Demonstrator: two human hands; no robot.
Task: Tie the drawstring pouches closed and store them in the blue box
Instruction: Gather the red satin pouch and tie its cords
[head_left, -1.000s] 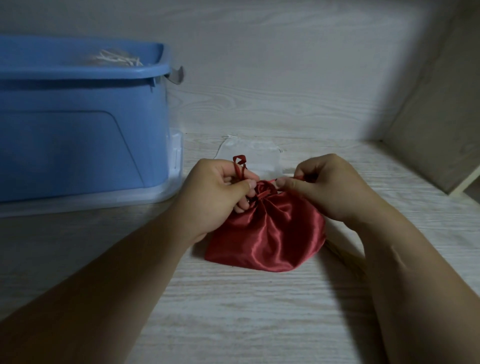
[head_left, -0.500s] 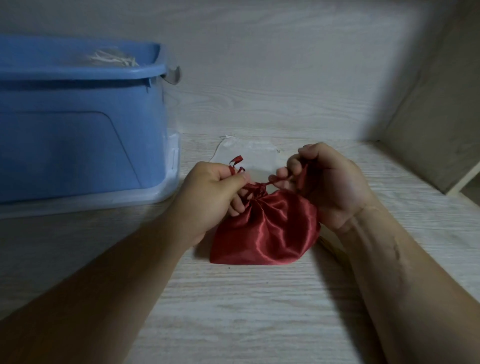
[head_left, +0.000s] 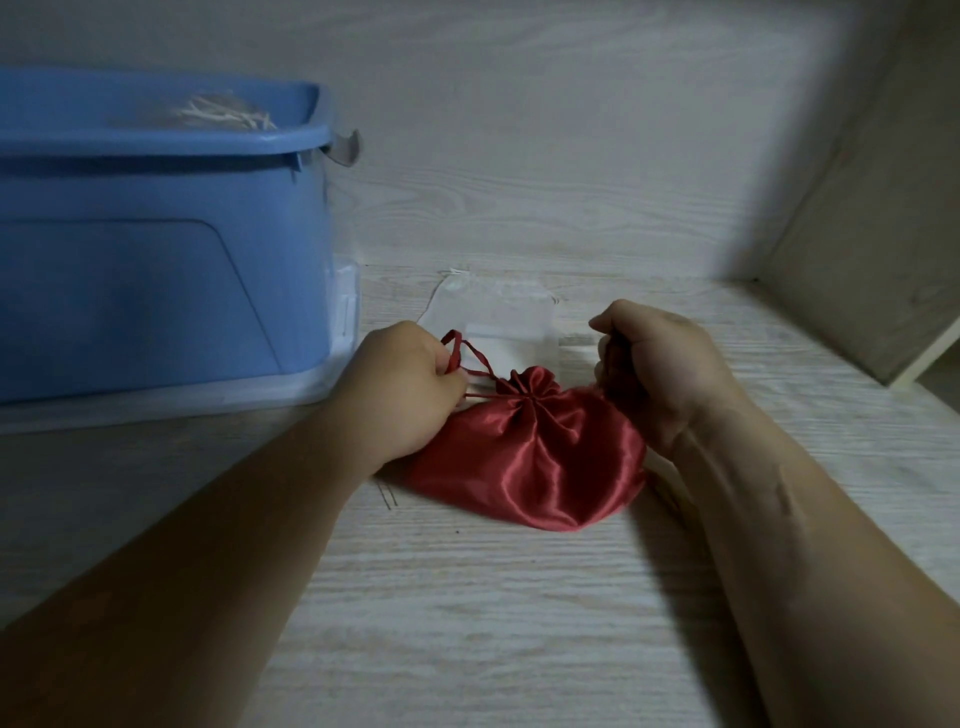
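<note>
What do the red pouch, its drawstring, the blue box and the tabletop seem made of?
Red pouch: likely satin fabric, glossy; sheen along soft gathered folds.
Drawstring: matching red cord, fibre unclear.
Blue box: moulded plastic, smooth; rounded rim.
Tabletop: pale board, perhaps laminate; wood grain lines.

Dim, soft-shadowed, slightly blurred wide-angle

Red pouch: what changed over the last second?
The left hand and right hand pulled apart sideways, each still gripping the drawstring, drawing cord out and cinching the mouth of the red pouch. Nothing released. Pouch still on the table; blue box and white pouch unmoved.
</note>
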